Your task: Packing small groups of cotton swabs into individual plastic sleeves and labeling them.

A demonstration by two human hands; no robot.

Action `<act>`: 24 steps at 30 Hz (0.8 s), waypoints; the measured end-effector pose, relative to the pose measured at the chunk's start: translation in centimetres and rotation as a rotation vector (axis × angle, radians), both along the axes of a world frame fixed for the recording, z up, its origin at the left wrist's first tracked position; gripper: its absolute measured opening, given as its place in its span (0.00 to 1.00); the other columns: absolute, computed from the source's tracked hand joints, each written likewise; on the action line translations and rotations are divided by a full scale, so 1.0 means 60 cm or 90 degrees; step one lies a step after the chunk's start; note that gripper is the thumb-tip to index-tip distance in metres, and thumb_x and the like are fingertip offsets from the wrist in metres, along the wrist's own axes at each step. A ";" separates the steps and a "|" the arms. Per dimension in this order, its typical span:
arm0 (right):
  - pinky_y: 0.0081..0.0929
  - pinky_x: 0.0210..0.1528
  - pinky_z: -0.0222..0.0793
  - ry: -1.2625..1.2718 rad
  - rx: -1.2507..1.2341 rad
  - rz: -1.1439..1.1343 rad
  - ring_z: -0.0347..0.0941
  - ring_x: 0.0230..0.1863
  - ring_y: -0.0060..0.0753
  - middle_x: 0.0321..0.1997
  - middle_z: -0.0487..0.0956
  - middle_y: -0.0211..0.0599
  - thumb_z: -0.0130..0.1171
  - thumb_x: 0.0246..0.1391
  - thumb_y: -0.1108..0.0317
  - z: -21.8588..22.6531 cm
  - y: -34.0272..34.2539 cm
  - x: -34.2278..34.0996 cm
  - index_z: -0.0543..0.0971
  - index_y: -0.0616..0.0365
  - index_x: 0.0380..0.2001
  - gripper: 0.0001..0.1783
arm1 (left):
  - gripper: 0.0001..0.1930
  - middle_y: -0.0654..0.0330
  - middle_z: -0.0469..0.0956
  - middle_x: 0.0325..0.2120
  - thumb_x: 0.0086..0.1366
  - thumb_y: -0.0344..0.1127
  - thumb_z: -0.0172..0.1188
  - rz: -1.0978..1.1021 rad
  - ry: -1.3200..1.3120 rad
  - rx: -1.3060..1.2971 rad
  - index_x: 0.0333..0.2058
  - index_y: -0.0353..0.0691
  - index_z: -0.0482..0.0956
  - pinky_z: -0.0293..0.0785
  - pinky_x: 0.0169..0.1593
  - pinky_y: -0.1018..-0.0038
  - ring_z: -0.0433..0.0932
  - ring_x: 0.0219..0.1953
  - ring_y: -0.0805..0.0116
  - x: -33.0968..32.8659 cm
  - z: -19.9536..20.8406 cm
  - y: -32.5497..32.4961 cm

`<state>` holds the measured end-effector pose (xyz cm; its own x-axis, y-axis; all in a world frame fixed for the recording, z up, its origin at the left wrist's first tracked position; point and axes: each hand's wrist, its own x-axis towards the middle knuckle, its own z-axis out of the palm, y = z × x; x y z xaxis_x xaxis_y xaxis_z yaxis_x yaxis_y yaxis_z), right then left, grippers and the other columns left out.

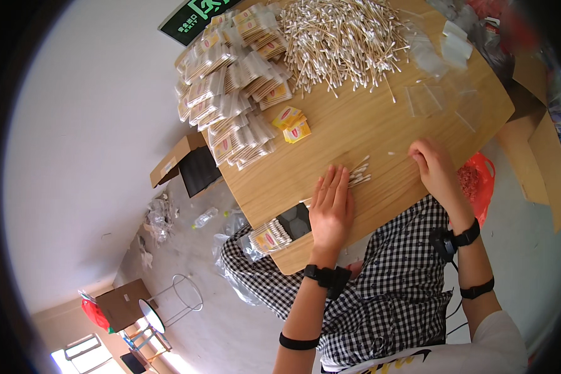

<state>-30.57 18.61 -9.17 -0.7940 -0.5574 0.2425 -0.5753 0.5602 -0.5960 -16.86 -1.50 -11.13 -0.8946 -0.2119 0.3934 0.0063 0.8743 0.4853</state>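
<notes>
My left hand (pixel 331 209) lies flat on the wooden table (pixel 380 146), its fingers stretched out together over a small bunch of cotton swabs (pixel 359 173). The white tips show beyond its right side; the rest is under the palm. My right hand (pixel 435 169) is closed at the table's right side, with thumb and fingers curled together. Whether anything is in them cannot be made out. One small white piece (pixel 391 153) lies on the table between the hands. Left of my left hand, a clear bag of cotton swabs (pixel 269 237) with a yellow label lies beside a black pad (pixel 295 220).
A large heap of loose cotton swabs (pixel 346 40) covers the far table. Stacked filled packs (pixel 230 93) line its left side, near yellow cards (pixel 291 124). Empty clear bags (pixel 425 100) lie at right. A red bag (pixel 478 187) and cardboard boxes (pixel 533 162) stand beyond the right edge.
</notes>
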 end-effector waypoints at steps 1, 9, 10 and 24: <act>0.41 0.41 0.65 0.014 -0.025 -0.007 0.70 0.38 0.48 0.30 0.72 0.40 0.56 0.45 0.84 -0.003 -0.021 -0.015 0.71 0.60 0.28 0.09 | 0.22 0.51 0.78 0.51 0.61 0.24 0.59 -0.006 0.004 0.000 0.55 0.34 0.74 0.69 0.61 0.55 0.73 0.60 0.53 0.000 0.000 0.000; 0.36 0.46 0.68 -0.056 -0.018 0.232 0.72 0.39 0.45 0.32 0.76 0.39 0.53 0.49 0.83 -0.017 -0.157 0.012 0.76 0.60 0.28 0.07 | 0.35 0.45 0.67 0.62 0.58 0.28 0.62 0.012 -0.019 -0.018 0.64 0.29 0.60 0.63 0.65 0.53 0.66 0.65 0.48 0.004 0.004 0.000; 0.36 0.46 0.68 -0.057 -0.020 0.231 0.72 0.39 0.45 0.32 0.76 0.39 0.53 0.49 0.83 -0.015 -0.153 0.019 0.76 0.60 0.28 0.07 | 0.38 0.45 0.65 0.63 0.57 0.30 0.63 0.009 -0.030 -0.006 0.65 0.29 0.58 0.61 0.66 0.52 0.64 0.66 0.47 0.004 0.006 0.000; 0.33 0.37 0.69 -0.092 -0.334 -0.100 0.73 0.35 0.43 0.32 0.76 0.40 0.51 0.56 0.82 -0.035 -0.115 0.058 0.77 0.60 0.33 0.07 | 0.49 0.42 0.50 0.70 0.64 0.65 0.51 0.073 -0.277 -0.214 0.67 0.24 0.52 0.45 0.72 0.55 0.46 0.73 0.50 -0.025 0.007 0.033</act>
<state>-27.08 11.69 -11.28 -0.9037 -0.2636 0.3373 -0.4002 0.2399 -0.8845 -18.38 0.48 -10.68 -0.9683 -0.2436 0.0557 -0.2360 0.9648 0.1162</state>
